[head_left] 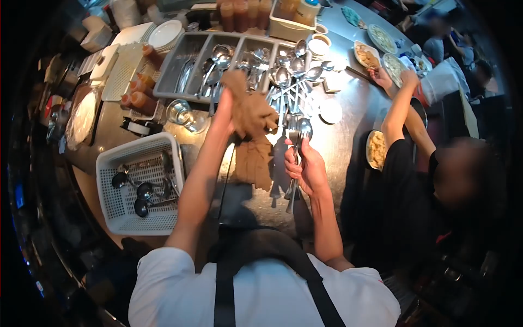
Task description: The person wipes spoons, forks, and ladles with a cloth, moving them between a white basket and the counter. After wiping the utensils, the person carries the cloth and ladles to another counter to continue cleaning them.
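A crumpled brown cloth (251,117) hangs from my left hand (224,110), which covers part of its own fingers with the fabric. Its lower end reaches down over the steel counter. In my right hand (306,168) a small bunch of cutlery is gripped, with a spoon (305,128) and a fork (293,131) pointing up and handles sticking out below the fist. Just beyond both hands, a grey divided cutlery tray (163,82) holds forks and spoons. More spoons (282,77) lie heaped at the tray's right end, handles toward me.
A white perforated basket (109,210) with several ladles (144,191) stands at left. Sauce bottles (143,102) and a glass (180,113) sit behind it. To the right, a co-worker's hands (384,78) reach over plates of food (367,55). A bowl of food (376,150) is near that person.
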Demonstrator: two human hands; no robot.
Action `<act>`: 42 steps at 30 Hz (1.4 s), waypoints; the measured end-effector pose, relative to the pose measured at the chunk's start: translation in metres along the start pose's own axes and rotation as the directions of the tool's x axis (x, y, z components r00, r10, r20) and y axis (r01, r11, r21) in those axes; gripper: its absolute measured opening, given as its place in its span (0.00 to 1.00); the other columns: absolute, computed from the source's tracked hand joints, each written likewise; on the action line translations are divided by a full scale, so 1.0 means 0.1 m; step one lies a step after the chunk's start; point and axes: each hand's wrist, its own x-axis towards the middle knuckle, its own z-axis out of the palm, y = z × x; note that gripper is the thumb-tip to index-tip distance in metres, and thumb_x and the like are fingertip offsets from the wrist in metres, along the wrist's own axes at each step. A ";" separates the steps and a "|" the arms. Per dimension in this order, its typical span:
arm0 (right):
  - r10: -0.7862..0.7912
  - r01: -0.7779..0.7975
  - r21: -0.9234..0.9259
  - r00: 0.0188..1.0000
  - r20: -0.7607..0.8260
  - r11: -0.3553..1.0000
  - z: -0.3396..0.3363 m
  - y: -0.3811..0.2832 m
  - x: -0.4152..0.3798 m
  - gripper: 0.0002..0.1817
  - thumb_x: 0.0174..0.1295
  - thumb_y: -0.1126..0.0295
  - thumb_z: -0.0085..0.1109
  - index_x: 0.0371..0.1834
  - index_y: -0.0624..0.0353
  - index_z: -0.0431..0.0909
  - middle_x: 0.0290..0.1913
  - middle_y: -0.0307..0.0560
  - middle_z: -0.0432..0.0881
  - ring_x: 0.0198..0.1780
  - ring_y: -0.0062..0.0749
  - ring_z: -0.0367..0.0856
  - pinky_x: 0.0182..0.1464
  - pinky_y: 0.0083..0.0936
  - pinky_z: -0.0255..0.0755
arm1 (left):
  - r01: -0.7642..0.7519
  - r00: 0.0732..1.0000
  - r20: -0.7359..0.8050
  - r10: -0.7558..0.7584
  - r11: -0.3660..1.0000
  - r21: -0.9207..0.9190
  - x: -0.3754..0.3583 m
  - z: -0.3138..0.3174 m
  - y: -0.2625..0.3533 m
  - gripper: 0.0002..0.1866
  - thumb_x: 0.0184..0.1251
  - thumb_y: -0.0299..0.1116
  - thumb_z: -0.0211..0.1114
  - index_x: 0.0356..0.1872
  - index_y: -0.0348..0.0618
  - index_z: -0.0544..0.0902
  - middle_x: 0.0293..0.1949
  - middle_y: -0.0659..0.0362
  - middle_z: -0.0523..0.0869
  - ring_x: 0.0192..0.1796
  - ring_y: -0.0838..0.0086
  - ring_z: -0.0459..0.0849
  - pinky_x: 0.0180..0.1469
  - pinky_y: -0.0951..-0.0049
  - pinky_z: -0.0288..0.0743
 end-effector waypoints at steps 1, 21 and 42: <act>-0.005 -0.008 0.201 0.998 0.063 0.979 -0.02 -0.04 0.00 0.16 0.74 0.59 0.49 0.49 0.64 0.72 0.27 0.40 0.74 0.22 0.18 0.67 0.20 0.16 0.58 | 0.069 0.998 0.009 -0.068 0.996 -0.062 -0.29 0.09 0.09 0.33 0.76 0.59 0.38 0.66 0.40 0.67 0.60 0.49 0.77 0.58 0.58 0.80 0.61 0.55 0.77; -0.380 0.199 -0.758 0.923 -0.069 0.622 -0.25 0.70 -0.13 0.11 0.73 0.70 0.51 0.32 0.65 0.73 0.26 0.33 0.73 0.28 0.13 0.66 0.29 0.18 0.64 | -0.304 0.920 -0.202 0.337 0.936 0.177 -0.73 0.28 -0.79 0.13 0.63 0.22 0.54 0.47 0.34 0.78 0.41 0.56 0.85 0.42 0.72 0.85 0.44 0.72 0.80; -0.241 0.193 -0.580 0.971 -0.005 0.791 0.26 0.36 0.19 0.12 0.74 0.68 0.48 0.50 0.66 0.73 0.27 0.41 0.77 0.20 0.18 0.70 0.21 0.16 0.61 | -0.316 0.941 -0.215 0.260 0.904 -0.290 -0.90 0.02 -0.25 0.24 0.80 0.45 0.40 0.67 0.44 0.66 0.64 0.54 0.73 0.65 0.63 0.74 0.69 0.58 0.67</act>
